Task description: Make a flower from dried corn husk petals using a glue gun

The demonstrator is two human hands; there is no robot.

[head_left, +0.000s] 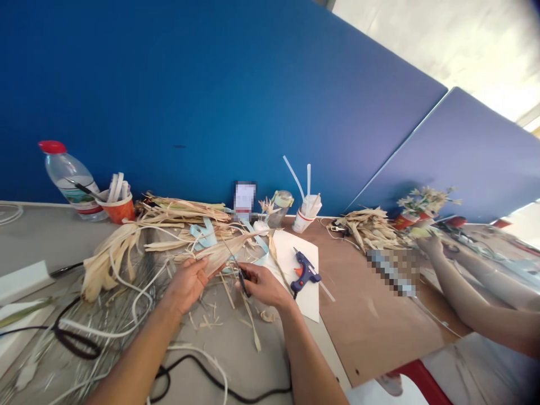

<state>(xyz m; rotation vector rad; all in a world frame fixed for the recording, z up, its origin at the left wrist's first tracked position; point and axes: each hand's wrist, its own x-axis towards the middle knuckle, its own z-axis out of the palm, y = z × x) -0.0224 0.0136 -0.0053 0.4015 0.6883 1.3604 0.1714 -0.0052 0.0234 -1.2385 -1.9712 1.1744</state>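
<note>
A pale dried corn husk is pinched in the fingers of my left hand, spreading out to the upper right. My right hand is wrapped round the dark handle of a pair of scissors, whose thin blades reach up across the husk. Whether the blades are parted is hard to make out. Below my hands, narrow husk strips and small scraps lie on the grey table. To the right of my right hand, a dark blue glue gun rests on a white sheet.
Husk bundles lie along the blue partition. A bottle, a red cup of white sticks, a phone and a cup with glue sticks stand behind. Cables cross the front. A co-worker's arms are at the right.
</note>
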